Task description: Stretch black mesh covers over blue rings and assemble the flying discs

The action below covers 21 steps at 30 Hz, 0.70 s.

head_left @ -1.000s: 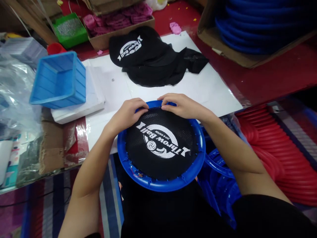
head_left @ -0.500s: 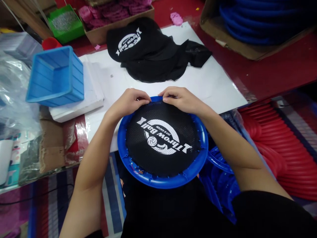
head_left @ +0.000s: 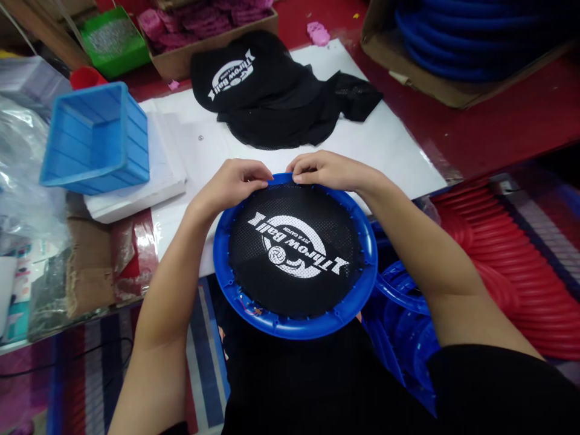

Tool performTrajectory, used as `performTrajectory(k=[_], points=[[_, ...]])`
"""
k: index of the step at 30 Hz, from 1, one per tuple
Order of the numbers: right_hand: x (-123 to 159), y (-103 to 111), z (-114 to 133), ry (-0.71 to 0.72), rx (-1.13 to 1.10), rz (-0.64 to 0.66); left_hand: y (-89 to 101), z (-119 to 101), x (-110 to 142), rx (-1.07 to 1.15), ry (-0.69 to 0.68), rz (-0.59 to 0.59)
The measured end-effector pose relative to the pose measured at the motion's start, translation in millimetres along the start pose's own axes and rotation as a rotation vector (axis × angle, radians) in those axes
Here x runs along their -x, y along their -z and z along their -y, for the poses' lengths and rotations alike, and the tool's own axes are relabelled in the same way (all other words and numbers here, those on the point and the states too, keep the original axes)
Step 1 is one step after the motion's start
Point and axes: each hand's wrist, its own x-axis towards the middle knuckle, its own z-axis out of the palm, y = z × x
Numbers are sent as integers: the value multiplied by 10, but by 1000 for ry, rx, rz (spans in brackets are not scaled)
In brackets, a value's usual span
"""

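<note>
A round blue plastic ring (head_left: 369,266) is held in front of me, its near side against my black shirt. Black mesh fabric (head_left: 254,272) with a white "Throw Ball" print, upside down to me, spans the ring. At the far rim, my left hand (head_left: 238,184) pinches the edge of ring and mesh between thumb and fingers. Just right of it, my right hand (head_left: 321,169) does the same, with its thumb over the mesh edge. The fingertips beneath the rim are hidden. Small wires and a little part (head_left: 254,310) sit in the rim at the lower left.
Printed black mesh pieces (head_left: 281,90) lie on the white board (head_left: 389,157) beyond. A blue bin (head_left: 97,142) stands at left, near a green tray (head_left: 113,39) and a box of pink parts (head_left: 212,30). Blue rings (head_left: 462,42) and red rings (head_left: 534,290) are stacked at right.
My right hand has shifted slightly left along the far rim, its fingers a little higher. The ring has tilted a little, and the whole view has slid slightly left.
</note>
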Motion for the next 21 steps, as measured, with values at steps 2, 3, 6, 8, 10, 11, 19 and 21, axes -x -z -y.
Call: performTrajectory(k=[2, 3, 6, 8, 10, 11, 19, 21], points=[[7, 4, 3, 0, 4, 5, -5, 0, 5, -43, -15, -6], [10, 4, 6, -4, 5, 7, -7, 2, 7, -58, -20, -6], [11, -4, 14, -31, 18, 6, -9, 13, 2, -81, -31, -7], [8, -10, 20, -53, 25, -1, -5, 20, -6, -94, -42, -4], [3, -6, 28, -69, 15, -2, 5, 23, -11, -97, -52, 3], [-1, 1, 33, -72, 4, 2, 12, 23, -10, -90, -53, 10], [-21, 77, 34, -33, -4, 69, 33, 25, -7, -17, -30, 36], [-22, 67, 19, -10, 23, 66, 16, 26, -21, -75, -45, 30]])
